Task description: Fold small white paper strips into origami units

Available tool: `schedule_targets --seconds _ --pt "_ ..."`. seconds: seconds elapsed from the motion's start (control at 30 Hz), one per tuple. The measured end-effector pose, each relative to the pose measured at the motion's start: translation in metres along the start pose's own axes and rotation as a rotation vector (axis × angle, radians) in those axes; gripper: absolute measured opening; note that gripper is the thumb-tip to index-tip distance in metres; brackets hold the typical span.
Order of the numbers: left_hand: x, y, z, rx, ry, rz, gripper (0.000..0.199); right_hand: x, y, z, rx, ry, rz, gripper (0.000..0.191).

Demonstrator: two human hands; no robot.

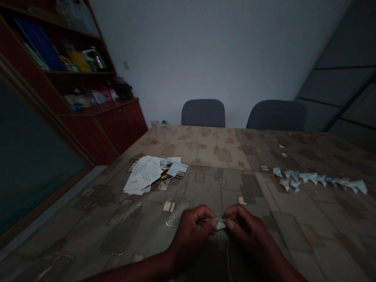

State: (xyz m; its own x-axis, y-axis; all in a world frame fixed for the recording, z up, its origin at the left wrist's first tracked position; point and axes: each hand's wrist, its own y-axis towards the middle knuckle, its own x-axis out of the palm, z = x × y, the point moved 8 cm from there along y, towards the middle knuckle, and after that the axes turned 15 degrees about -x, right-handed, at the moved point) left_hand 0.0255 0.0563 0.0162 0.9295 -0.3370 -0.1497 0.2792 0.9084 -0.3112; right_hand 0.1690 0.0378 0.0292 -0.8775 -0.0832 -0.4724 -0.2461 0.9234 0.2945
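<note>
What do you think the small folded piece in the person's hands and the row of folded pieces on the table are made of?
The small folded piece, pinched between the left hand and right hand, looks like thin matte paper with sharp creases. The row of folded pieces looks like the same pale paper, though the light is dim.

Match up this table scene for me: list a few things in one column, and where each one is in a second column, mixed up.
Things:
1. Small folded paper
2. Row of folded papers
3. Loose papers
4. Dark chairs

Places:
A. Beyond the far edge of the table
B. Pinched between the left hand and right hand
C. Right side of the table
D. Left side of the table

Pairs: 1-B, 2-C, 3-D, 4-A
</note>
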Motion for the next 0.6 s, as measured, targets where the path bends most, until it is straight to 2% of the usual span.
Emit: schedule_targets --seconds 0.17,0.23,0.3,0.4,0.6 --pt "0.001 -0.003 0.012 0.164 0.277 0.085 0.007 0.002 0.001 0.006 -0.022 -0.073 -0.007 0.012" --pt "0.002 -0.001 0.010 0.151 0.392 0.117 0.003 0.004 0.002 0.010 -0.043 -0.124 -0.033 0.010" --pt "0.003 0.000 0.008 0.132 0.476 0.132 0.007 0.006 0.003 0.013 -0.075 -0.189 -0.061 0.010" --pt "0.005 0.000 0.008 0.157 0.534 0.128 0.013 0.010 0.003 0.012 -0.121 -0.286 -0.106 0.012" --pt "0.006 0.002 0.003 0.237 0.624 0.154 0.011 0.013 0.003 0.006 -0.180 -0.405 -0.124 0.013"
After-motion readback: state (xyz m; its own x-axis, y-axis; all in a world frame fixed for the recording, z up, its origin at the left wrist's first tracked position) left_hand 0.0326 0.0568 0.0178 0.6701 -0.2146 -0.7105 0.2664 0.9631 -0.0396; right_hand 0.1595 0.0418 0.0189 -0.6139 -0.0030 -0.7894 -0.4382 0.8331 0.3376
